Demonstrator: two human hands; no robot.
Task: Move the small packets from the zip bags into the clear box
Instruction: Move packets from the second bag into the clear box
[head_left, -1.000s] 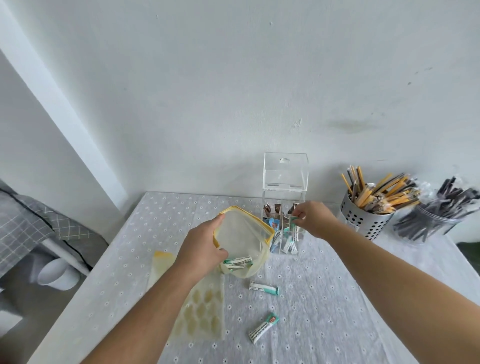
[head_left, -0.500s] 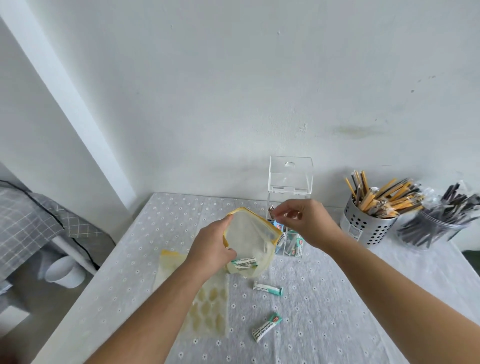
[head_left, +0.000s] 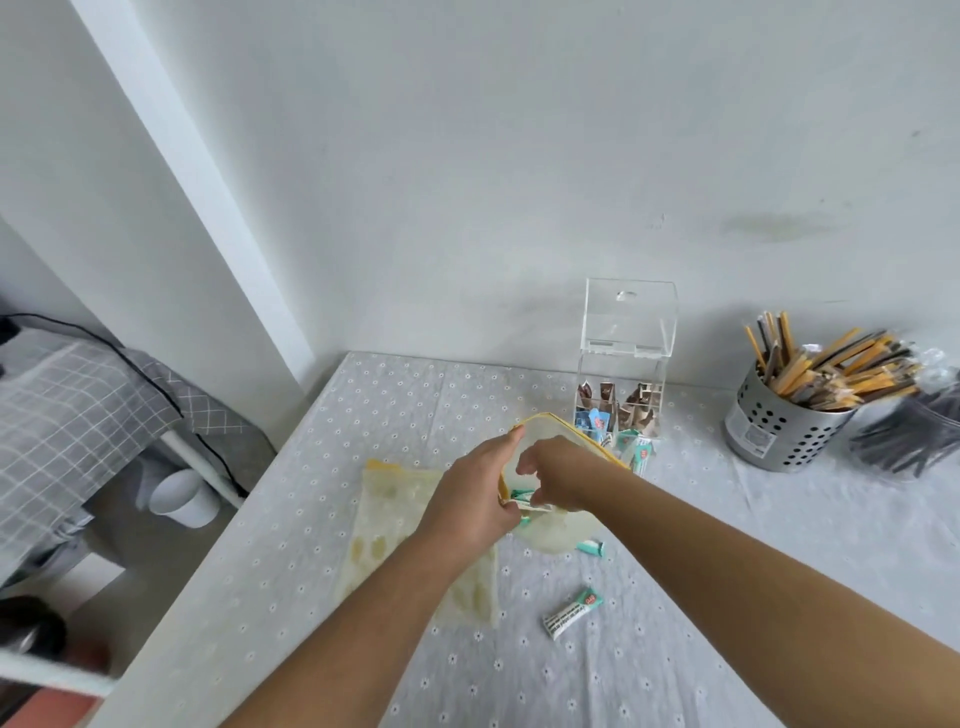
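"So, count the bags for me."

"Two. One zip bag (head_left: 558, 535) is held up at the centre of the frame: thin, cloudy plastic with a yellow zip strip round its open mouth. A second bag (head_left: 395, 519) lies flat on the table (head_left: 322, 519) just left of it, same soft plastic, printed with pale yellow ovals."

"And the hands?"

"The left hand (head_left: 472, 501) grips the held bag's near rim, fingers and thumb curled round the yellow edge. The right hand (head_left: 558, 475) is inside the mouth with its fingers bent down onto the teal-and-white packets (head_left: 519, 494) at the bottom – I cannot tell whether they have closed on one."

"Any packets outside?"

"Two on the cloth at lower centre: a teal packet (head_left: 592, 547) peeping from under the bag and a long white one with a teal end (head_left: 573, 613) below it. Both are slim, flat sachets."

"The box?"

"One clear box (head_left: 626, 332), hard acrylic, square-cornered, at centre right against the wall – lid tipped up, inside split by dividers. Brown packets stand in the rear cells, blue and teal ones in front."

"Anything else?"

"At the right edge, one round steel holder (head_left: 774, 423) punched with holes, full of yellow and brown sticks, and beside it one clear tub (head_left: 914, 441) of dark sticks. The tablecloth is pale grey with small white flowers."
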